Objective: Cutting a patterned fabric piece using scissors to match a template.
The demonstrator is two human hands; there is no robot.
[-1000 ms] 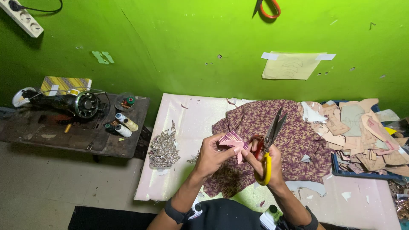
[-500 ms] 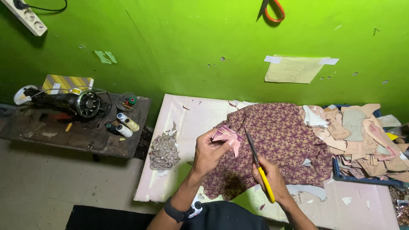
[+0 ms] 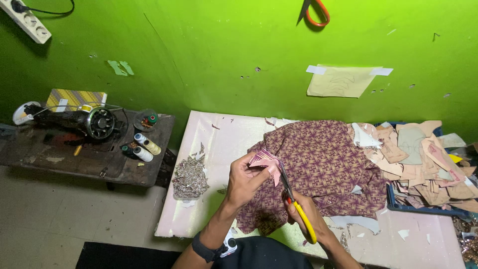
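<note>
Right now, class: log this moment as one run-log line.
left hand: holds pink fabric piece | right hand: yellow-handled scissors, blades at piece | under: patterned purple cloth | table

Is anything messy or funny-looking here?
Yes. Small scraps lie scattered on the pink table, and the cut pieces spill out of the blue tray in a loose pile. A pair of scissors hangs high on the green wall.

Scissor blades [image 3: 285, 180] partly hidden behind the pink piece [image 3: 265, 160] held by the left hand [image 3: 244, 182]. Right hand [image 3: 306, 216] covers part of the yellow handles. Orange-handled scissors [image 3: 313, 11] on the far wall cut off by the top edge. Power strip [image 3: 27, 22] cropped at far left; blue tray [image 3: 423, 209] mostly buried under paper patterns.
</note>
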